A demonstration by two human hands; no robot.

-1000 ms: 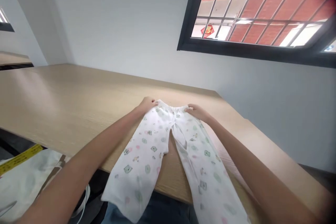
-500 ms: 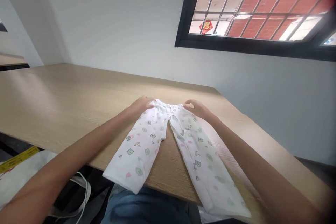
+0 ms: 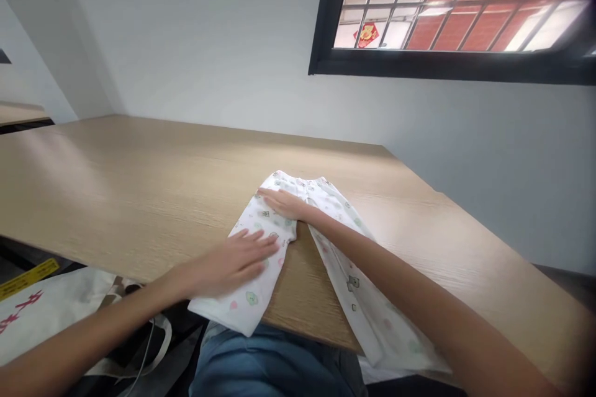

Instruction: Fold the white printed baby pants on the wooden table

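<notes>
A pair of small white trousers [image 3: 347, 263] with a print of little green and pink figures is spread on the wooden table, waistband away from me. Both leg ends reach over the near edge. My right hand [image 3: 282, 203] lies flat across the upper part of the left trouser leg, fingers stretched out. Lower on that same leg, my left hand [image 3: 237, 263] is spread over the cloth, slightly blurred by motion. Neither hand grips the fabric. My right forearm passes above the right trouser leg and hides part of it.
The light wooden table [image 3: 153, 167] extends to a white wall [image 3: 209, 43] with a barred window [image 3: 447, 12]. Below the table's left edge hangs or lies a white bag [image 3: 60, 298] with red marks, near a yellow strip [image 3: 28, 278]. My lap is under the near edge.
Both hands have left the waistband corners. My right hand has crossed left onto the left trouser leg, and my left hand has come down toward me along that leg.
</notes>
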